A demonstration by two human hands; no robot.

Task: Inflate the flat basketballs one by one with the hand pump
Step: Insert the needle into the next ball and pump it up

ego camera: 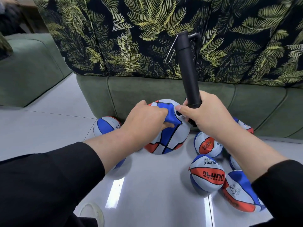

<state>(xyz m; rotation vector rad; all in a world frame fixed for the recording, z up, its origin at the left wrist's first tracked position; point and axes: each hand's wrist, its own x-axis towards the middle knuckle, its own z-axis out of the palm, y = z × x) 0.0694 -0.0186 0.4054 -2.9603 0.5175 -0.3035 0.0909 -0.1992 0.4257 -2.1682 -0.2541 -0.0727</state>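
Left hand (146, 118) pinches flat red-white-blue basketball (167, 136); right hand (206, 113) grips black hand pump (188, 69) upright.
One pump; at least seven balls on grey tiled floor (147, 185), gathered against green sofa base (147, 90).

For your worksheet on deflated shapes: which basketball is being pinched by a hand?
The crumpled ball in the middle by the sofa: the left hand pinches its blue panel; the others lie untouched.

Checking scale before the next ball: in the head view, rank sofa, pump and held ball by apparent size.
1. Sofa
2. Held ball
3. Pump, longer than the ball but much thinner, so this order is unsure.
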